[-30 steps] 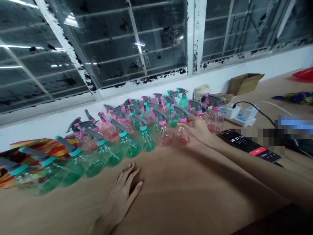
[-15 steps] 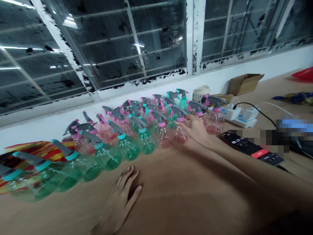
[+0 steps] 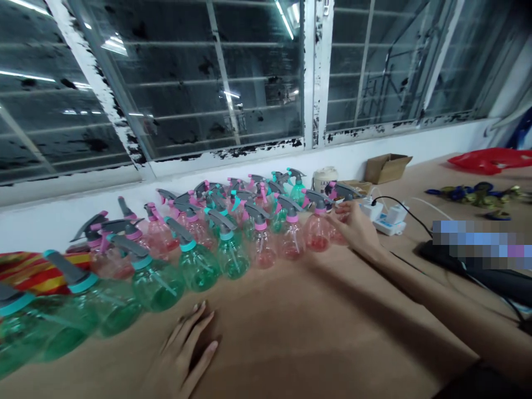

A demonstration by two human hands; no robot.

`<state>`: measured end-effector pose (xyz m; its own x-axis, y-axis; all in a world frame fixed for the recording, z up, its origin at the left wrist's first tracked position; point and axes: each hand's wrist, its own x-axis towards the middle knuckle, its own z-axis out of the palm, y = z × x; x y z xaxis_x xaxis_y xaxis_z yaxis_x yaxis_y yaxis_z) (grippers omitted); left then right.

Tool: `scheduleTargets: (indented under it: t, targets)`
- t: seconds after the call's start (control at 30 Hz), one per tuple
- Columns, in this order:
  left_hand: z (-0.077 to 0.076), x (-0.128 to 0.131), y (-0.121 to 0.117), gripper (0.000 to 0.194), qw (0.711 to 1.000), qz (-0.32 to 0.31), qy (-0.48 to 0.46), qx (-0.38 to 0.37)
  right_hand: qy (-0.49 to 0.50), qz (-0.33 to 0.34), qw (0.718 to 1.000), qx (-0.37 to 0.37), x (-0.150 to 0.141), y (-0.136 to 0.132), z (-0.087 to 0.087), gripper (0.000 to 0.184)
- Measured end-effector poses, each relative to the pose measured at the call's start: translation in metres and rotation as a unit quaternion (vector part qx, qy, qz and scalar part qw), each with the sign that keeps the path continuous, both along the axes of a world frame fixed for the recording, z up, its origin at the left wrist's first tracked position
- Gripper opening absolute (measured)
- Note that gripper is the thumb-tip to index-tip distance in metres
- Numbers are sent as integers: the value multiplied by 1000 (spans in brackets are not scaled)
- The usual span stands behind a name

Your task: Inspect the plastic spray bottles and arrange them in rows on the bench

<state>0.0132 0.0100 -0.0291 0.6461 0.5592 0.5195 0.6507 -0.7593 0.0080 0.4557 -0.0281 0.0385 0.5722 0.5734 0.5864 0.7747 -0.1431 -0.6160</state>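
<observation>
Spray bottles stand in crowded rows along the wall. In the front row, green ones [image 3: 199,269] with turquoise collars are at the left and pink ones [image 3: 293,244] with pink collars at the right; all have grey trigger heads. At the right end of that row, my right hand [image 3: 359,227] has its fingers curled at the neck of the last pink spray bottle [image 3: 338,233], partly covering it. My left hand [image 3: 183,349] rests on the wooden tabletop [image 3: 282,321] in front of the green bottles, fingers spread and holding nothing.
A white tub [image 3: 325,178] and an open cardboard box [image 3: 386,168] stand by the wall. Right of my hand lie a power strip [image 3: 390,224] with plugs and cords, blue and gold pieces [image 3: 477,194] and a red bag [image 3: 490,160]. Striped cloth [image 3: 45,274] lies at the left.
My right hand has moved right along the front row, from one pink bottle to the end one. The view has shifted, and the phone is no longer visible. My left hand stays on the table.
</observation>
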Motion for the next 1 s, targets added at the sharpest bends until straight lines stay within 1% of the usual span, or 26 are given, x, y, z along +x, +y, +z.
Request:
scheduleTargets:
  t: [0.07, 0.17, 0.33, 0.43, 0.53, 0.6, 0.67, 0.73, 0.77, 0.83, 0.93, 0.97, 1.0]
  targets:
    - [3, 2, -1, 49, 1000, 1, -7, 23, 1, -13, 999, -35, -1, 7, 0, 61]
    - [6, 3, -2, 51, 1000, 9, 1, 25, -6, -17, 996, -88, -4, 16, -1, 64]
    - [8, 6, -1, 47, 999, 10, -1, 31, -31, -19, 988, -147, -9, 24, 1, 53]
    - [11, 9, 1, 40, 1000, 16, -1, 17, -43, -24, 986, -162, -10, 23, 4, 49]
    - [13, 7, 5, 40, 1000, 11, -6, -7, -49, -38, 984, -168, -11, 19, 6, 48]
    - [12, 1, 9, 41, 999, -9, -5, -43, -53, -46, 984, -166, -12, 14, 7, 48]
    - [10, -5, 14, 42, 994, -44, 5, -96, -57, -49, 984, -161, -11, 7, 7, 47]
    - [6, -10, 18, 44, 990, -52, 2, -133, -63, -47, 986, -149, -11, -2, 7, 46]
    - [5, -11, 19, 45, 989, -51, -2, -137, -65, -44, 987, -141, -12, -7, 8, 45]
    - [6, -10, 20, 46, 991, -50, -6, -120, -68, -34, 989, -125, -14, -19, 9, 44]
    - [14, -3, 14, 43, 996, -54, 21, -63, -71, -5, 992, -103, -25, -40, 13, 44]
    - [17, 0, 10, 42, 997, -46, 33, -45, -70, 13, 993, -97, -32, -46, 14, 45]
    - [19, 3, 7, 41, 1000, -13, 16, -21, -67, 34, 993, -87, -40, -52, 16, 45]
